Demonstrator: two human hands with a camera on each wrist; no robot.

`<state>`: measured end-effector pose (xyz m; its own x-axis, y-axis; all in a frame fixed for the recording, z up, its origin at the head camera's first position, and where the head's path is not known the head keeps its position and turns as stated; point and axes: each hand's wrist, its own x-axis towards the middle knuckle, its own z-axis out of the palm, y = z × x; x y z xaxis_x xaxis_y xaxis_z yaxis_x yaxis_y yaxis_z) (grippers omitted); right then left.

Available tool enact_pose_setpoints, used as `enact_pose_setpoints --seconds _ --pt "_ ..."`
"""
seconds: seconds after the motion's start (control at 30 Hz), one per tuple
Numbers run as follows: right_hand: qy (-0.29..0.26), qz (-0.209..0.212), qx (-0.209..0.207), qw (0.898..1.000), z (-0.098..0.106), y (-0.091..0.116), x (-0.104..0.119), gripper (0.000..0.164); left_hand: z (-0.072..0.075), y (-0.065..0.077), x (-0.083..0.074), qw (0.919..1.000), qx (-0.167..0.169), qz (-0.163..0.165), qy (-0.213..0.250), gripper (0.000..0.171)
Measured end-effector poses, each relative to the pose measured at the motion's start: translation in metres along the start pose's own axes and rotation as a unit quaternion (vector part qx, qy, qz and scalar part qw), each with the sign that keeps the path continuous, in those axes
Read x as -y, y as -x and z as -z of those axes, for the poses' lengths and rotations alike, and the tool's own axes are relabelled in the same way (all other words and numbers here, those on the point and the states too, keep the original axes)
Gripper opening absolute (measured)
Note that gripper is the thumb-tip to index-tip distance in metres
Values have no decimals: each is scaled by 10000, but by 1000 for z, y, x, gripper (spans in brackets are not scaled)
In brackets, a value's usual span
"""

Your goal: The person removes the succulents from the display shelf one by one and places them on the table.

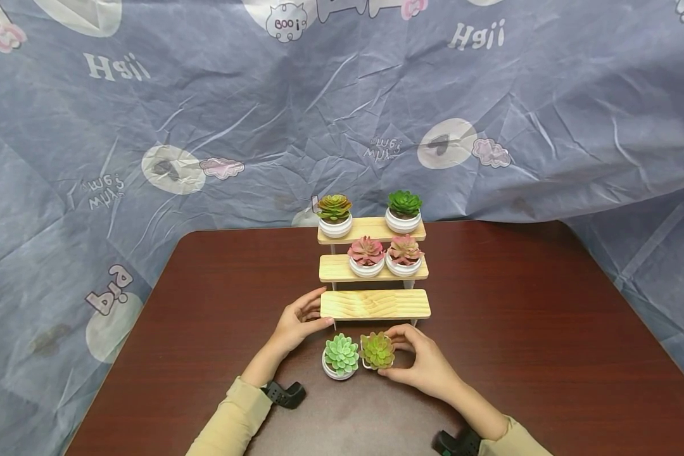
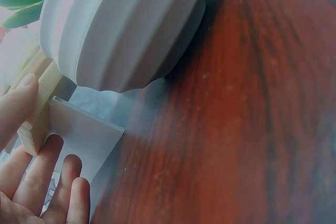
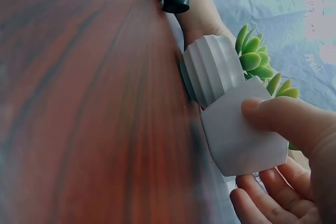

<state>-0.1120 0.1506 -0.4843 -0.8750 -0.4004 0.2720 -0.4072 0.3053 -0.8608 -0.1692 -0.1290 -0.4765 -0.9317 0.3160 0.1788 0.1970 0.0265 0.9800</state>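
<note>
Our right hand pinches the angular white pot, thumb pressed on 1 side and fingers on the other, with its yellow-green succulent facing up; whether the base touches the table we cannot tell. Just beside it at 9 o'clock, the fluted white pot stands on the table, holding a pale green succulent. Farther out, near 10 o'clock, our left hand grips the 9 o'clock end of the lowest shelf, thumb on the wood. That shelf lies at 12 o'clock from the pinched pot. Beyond it, 2 potted pink succulents share the middle shelf, toward its 3 o'clock end, while the top shelf bears a potted reddish-green succulent near 9 o'clock and a potted dark green succulent near 3. By our judgement, 4 of the 6 pots are in place and 2 are left, with the lowest shelf bearing none. Its bare grain gives us room from end to end, though its front edge sits close ahead of our pinching fingers. We find little slack at 9 o'clock, where the fluted white pot could be knocked, and ample table at 3 o'clock; at 12, the patterned cloth hangs close behind the top shelf.
</note>
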Motion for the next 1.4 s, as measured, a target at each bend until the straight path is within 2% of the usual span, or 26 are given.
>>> enact_pose_setpoints --seconds 0.67,0.97,1.17,1.3,1.4 --pt "135 -412 137 9990 2 0 -1 61 0 0 0 10000 -40 49 -8 65" --pt "33 -245 -11 9997 13 -3 5 61 -1 0 -1 10000 -17 27 8 65" --pt "14 44 -172 9998 25 -8 24 56 -1 0 0 10000 -38 27 0 65" --pt "119 97 -244 9996 35 -14 45 53 -1 0 0 10000 -31 29 5 65" --pt "189 89 -328 9992 42 -18 52 53 -1 0 0 10000 -18 38 22 65"
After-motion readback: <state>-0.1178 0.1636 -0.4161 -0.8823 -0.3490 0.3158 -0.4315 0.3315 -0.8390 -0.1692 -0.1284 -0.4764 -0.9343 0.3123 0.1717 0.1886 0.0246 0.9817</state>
